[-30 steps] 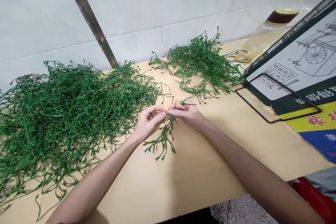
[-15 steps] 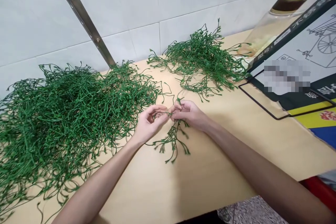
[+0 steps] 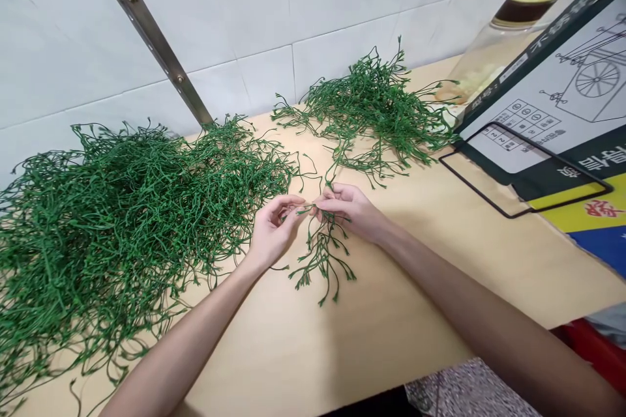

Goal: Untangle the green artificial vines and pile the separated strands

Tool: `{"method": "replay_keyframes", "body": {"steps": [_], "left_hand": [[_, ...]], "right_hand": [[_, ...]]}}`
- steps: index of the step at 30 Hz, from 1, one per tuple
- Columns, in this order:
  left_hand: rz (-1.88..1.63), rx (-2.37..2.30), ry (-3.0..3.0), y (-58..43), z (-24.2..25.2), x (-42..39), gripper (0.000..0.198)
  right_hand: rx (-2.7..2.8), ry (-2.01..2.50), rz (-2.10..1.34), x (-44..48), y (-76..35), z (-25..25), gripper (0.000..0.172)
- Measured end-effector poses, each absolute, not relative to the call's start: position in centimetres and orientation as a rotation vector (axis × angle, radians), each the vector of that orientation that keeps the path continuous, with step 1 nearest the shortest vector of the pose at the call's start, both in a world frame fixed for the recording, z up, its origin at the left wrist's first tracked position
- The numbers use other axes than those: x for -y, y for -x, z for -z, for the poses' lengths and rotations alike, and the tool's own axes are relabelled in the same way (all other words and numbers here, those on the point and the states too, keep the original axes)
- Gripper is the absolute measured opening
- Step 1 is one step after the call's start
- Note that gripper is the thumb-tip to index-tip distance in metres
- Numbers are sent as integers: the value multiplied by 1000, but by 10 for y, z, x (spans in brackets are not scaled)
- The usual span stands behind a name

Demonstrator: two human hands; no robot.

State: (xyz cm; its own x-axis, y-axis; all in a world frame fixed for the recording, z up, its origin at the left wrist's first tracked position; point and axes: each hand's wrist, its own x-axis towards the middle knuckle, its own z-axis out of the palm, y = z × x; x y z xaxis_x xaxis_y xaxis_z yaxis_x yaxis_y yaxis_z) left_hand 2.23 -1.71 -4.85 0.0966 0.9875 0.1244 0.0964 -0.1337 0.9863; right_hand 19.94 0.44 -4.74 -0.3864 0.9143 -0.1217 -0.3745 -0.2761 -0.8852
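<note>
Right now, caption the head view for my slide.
Left hand and right hand pinch green sprigs beside a big green heap.

The person wears 1 camera on the head. It looks forward and down, past both arms [image 3: 210,322], from above the near edge of the surface [image 3: 391,319]. The hands [image 3: 270,231] are close by, near the middle of the view. The wall [image 3: 205,6] fills the top, farther off. Lines on the wall slant up to the right.
</note>
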Motion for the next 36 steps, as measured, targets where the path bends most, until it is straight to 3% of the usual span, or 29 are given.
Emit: {"method": "replay_keyframes", "body": {"steps": [12, 22, 36], "left_hand": [[-1111, -1070, -1355, -23, 48, 17, 32], [-1175, -1021, -1348, -24, 46, 19, 32], [-1159, -742, -1239, -21, 46, 20, 33]], "right_hand": [[1047, 817, -1730, -6, -198, 57, 43], [915, 1034, -1693, -4, -195, 51, 49], [989, 941, -1742, -2, -197, 51, 53]]}}
